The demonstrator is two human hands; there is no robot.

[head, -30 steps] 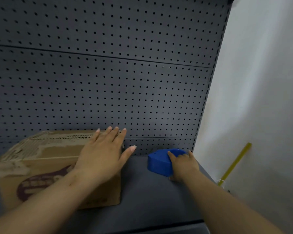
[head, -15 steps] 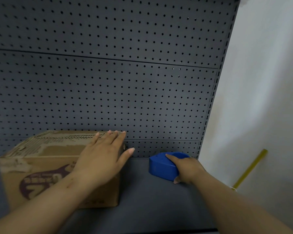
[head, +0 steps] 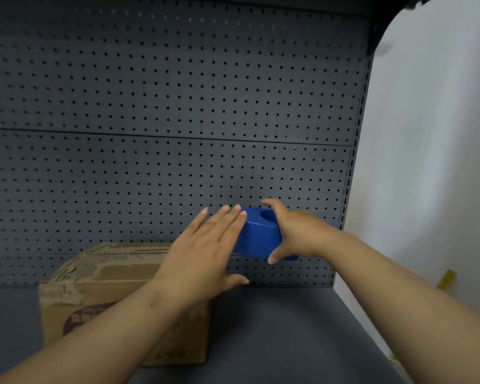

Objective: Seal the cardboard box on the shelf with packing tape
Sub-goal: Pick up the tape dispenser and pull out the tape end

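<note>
The cardboard box (head: 117,297) sits on the shelf (head: 275,333) at about eight o'clock from centre, flaps down and seam untaped. What has changed: the blue tape dispenser (head: 257,236), lying on the shelf a second ago, is now lifted clear at about four o'clock, my right hand (head: 297,231) clenched round it. My left hand (head: 203,253) has come off the box top; its spread, released fingers (head: 227,220) touch the dispenser's near end. I judge the pickup done; finding the tape's free end comes next.
</note>
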